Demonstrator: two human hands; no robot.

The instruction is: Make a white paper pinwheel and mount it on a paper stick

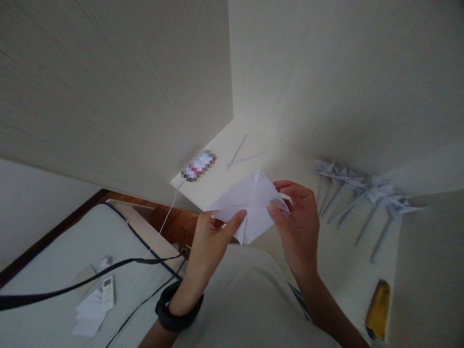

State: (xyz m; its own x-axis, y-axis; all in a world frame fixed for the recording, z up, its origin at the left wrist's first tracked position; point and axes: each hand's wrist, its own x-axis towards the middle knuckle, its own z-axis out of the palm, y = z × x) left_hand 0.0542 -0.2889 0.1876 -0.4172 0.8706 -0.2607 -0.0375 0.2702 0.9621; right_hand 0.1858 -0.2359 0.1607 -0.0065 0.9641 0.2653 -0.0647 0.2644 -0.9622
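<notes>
A square sheet of white paper [250,200], creased and with cuts running in from its corners, is held up in front of me above the near edge of the desk. My left hand [219,232] pinches its left side, thumb on top and fingers underneath. At its right corner my right hand [297,212] grips the paper between thumb and fingers, and that corner looks slightly curled. Thin paper sticks [237,152] lie on the desk just beyond the sheet. To the right rests a row of several paper pinwheels [377,191] on sticks.
A phone [198,165] with a white cable lies at the desk's left edge. Walls rise behind the desk [348,270]. A yellow object [378,309] sits at the lower right. On the mattress [134,241] at left are paper sheets [90,311] and a remote control [108,292]; a black strap crosses there.
</notes>
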